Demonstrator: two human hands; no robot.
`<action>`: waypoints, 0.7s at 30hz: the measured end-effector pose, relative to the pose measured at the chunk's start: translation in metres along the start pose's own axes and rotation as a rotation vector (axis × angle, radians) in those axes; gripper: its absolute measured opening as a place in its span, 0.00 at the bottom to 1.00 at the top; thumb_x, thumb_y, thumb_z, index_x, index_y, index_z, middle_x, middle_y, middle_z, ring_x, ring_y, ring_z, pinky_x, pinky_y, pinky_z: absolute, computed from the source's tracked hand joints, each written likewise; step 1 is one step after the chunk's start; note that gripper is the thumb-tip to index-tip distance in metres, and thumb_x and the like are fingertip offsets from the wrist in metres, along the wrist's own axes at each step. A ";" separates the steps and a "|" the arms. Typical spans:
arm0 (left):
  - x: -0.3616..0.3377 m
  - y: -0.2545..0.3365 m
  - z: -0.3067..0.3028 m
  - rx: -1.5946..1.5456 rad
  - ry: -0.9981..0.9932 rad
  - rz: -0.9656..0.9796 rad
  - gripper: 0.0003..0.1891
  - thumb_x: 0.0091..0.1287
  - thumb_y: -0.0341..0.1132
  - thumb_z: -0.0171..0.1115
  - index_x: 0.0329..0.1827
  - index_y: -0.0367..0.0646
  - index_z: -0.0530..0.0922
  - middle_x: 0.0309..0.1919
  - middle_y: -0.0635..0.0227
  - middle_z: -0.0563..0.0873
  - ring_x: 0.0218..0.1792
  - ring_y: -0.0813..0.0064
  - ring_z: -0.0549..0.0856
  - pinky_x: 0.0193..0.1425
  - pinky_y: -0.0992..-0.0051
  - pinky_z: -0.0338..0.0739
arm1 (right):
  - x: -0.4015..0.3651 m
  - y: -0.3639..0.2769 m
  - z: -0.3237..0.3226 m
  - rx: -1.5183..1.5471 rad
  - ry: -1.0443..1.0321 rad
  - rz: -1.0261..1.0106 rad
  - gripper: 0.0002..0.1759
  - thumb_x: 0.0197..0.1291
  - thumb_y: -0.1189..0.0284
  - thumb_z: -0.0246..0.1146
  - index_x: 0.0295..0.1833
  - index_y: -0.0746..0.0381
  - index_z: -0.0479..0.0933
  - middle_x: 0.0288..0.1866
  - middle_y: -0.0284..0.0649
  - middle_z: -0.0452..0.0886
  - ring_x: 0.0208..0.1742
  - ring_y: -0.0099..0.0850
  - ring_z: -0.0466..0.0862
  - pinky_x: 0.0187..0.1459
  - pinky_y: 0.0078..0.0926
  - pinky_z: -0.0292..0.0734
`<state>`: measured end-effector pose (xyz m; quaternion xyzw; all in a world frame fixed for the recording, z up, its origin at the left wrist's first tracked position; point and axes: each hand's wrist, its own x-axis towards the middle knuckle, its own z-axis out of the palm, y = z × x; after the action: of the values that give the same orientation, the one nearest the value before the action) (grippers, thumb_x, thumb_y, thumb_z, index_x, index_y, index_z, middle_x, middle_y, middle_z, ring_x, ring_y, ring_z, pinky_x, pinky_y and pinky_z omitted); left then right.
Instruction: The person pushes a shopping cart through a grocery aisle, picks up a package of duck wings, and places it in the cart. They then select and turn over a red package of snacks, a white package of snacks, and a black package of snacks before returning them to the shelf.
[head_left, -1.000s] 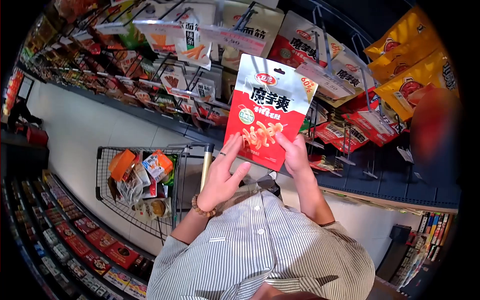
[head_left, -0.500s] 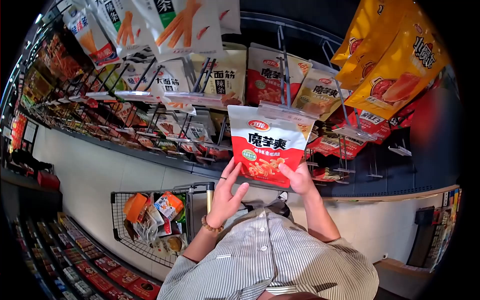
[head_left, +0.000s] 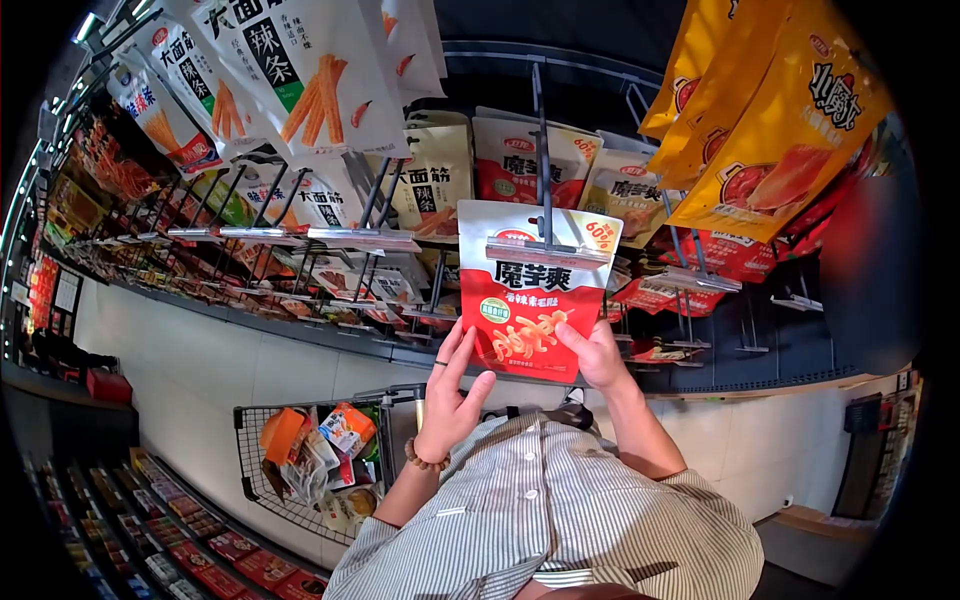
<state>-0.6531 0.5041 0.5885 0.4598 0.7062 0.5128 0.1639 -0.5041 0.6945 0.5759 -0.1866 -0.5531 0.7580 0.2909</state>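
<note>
A red and white snack bag (head_left: 530,335) with noodle-like pieces printed on it faces me at the middle of the view. My right hand (head_left: 600,355) grips its lower right side, thumb on the front and the other fingers behind. At the lower left edge, the fingertips of my left hand (head_left: 455,395) touch the bag, with the thumb spread away from it. A clear price-tag holder (head_left: 552,252) on a metal display hook (head_left: 543,150) crosses the upper front of the bag. Behind hangs a similar red and white bag (head_left: 505,170).
White snack bags (head_left: 305,85) hang at upper left, yellow bags (head_left: 775,150) at upper right. Many hooks stick out from the dark rack. Below left stands a wire shopping cart (head_left: 262,470) holding several packages. A low shelf of packs (head_left: 200,530) lines the lower left.
The bag has shifted toward the hook and now hangs straighter, its upper front behind the tag holder. Both hands keep their places on it. The view has turned slightly.
</note>
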 end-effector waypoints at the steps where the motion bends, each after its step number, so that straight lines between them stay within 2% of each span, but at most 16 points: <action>1: 0.001 0.001 0.000 0.002 0.000 -0.001 0.32 0.71 0.37 0.65 0.77 0.36 0.68 0.79 0.49 0.65 0.77 0.54 0.70 0.76 0.63 0.67 | 0.002 0.000 0.000 0.002 -0.001 0.000 0.14 0.74 0.70 0.61 0.59 0.67 0.79 0.51 0.34 0.86 0.51 0.22 0.82 0.55 0.25 0.77; 4: 0.004 0.002 -0.002 0.002 0.008 -0.007 0.32 0.71 0.38 0.65 0.77 0.37 0.68 0.79 0.49 0.65 0.77 0.54 0.69 0.76 0.63 0.67 | 0.009 0.009 -0.005 0.100 0.026 0.090 0.13 0.73 0.70 0.63 0.57 0.66 0.81 0.51 0.34 0.86 0.50 0.22 0.82 0.55 0.25 0.77; 6: 0.009 -0.001 -0.001 0.019 -0.002 0.001 0.33 0.71 0.38 0.65 0.77 0.37 0.67 0.79 0.50 0.64 0.77 0.54 0.69 0.77 0.64 0.66 | 0.020 0.008 -0.002 0.090 0.069 0.015 0.13 0.71 0.72 0.64 0.55 0.67 0.81 0.49 0.35 0.87 0.48 0.22 0.84 0.53 0.24 0.77; 8: 0.011 -0.006 0.000 0.002 -0.007 -0.004 0.34 0.71 0.38 0.65 0.78 0.37 0.67 0.80 0.51 0.64 0.77 0.54 0.69 0.77 0.64 0.66 | 0.030 0.009 -0.004 0.137 0.127 0.029 0.12 0.69 0.75 0.65 0.54 0.68 0.82 0.46 0.37 0.88 0.46 0.23 0.85 0.51 0.24 0.78; 10: 0.011 -0.013 -0.004 -0.051 -0.008 -0.048 0.33 0.71 0.36 0.64 0.78 0.36 0.67 0.79 0.50 0.66 0.78 0.56 0.67 0.79 0.63 0.61 | 0.041 0.016 -0.002 0.129 0.157 0.004 0.11 0.69 0.75 0.65 0.53 0.68 0.83 0.46 0.37 0.88 0.46 0.24 0.85 0.51 0.24 0.78; 11: 0.010 -0.017 -0.005 -0.051 -0.018 -0.050 0.33 0.71 0.35 0.63 0.78 0.35 0.66 0.79 0.51 0.65 0.78 0.56 0.67 0.79 0.64 0.61 | 0.046 0.012 -0.001 0.194 0.132 0.041 0.12 0.70 0.75 0.65 0.55 0.68 0.82 0.48 0.37 0.88 0.47 0.24 0.85 0.53 0.25 0.79; 12: 0.009 -0.021 -0.006 -0.057 -0.023 -0.055 0.33 0.71 0.35 0.63 0.78 0.35 0.66 0.79 0.51 0.65 0.78 0.56 0.67 0.79 0.64 0.61 | 0.052 0.006 0.007 0.188 0.169 -0.039 0.14 0.70 0.74 0.65 0.57 0.68 0.80 0.52 0.38 0.87 0.49 0.24 0.85 0.55 0.27 0.79; 14: 0.005 -0.031 -0.008 -0.060 -0.031 -0.057 0.33 0.71 0.35 0.63 0.78 0.34 0.66 0.79 0.50 0.64 0.78 0.56 0.67 0.79 0.64 0.61 | 0.064 0.007 0.006 0.084 0.243 -0.073 0.16 0.69 0.74 0.67 0.59 0.67 0.78 0.56 0.39 0.85 0.52 0.24 0.84 0.57 0.27 0.78; 18: -0.010 -0.047 -0.015 -0.084 -0.029 -0.118 0.34 0.72 0.41 0.64 0.77 0.35 0.66 0.79 0.49 0.66 0.77 0.53 0.69 0.78 0.64 0.63 | 0.082 0.019 -0.003 -0.068 0.353 -0.156 0.13 0.67 0.77 0.67 0.56 0.67 0.80 0.53 0.38 0.86 0.53 0.26 0.83 0.59 0.28 0.76; 21: -0.020 -0.064 -0.019 -0.095 -0.008 -0.139 0.33 0.72 0.41 0.66 0.76 0.34 0.68 0.75 0.48 0.70 0.75 0.53 0.72 0.77 0.64 0.65 | 0.082 0.016 0.002 -0.144 0.420 -0.179 0.13 0.66 0.76 0.67 0.55 0.67 0.80 0.52 0.38 0.86 0.52 0.26 0.83 0.59 0.29 0.75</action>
<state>-0.6868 0.4733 0.5357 0.4036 0.7106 0.5312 0.2235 -0.5720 0.7428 0.5651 -0.3106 -0.5473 0.6326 0.4514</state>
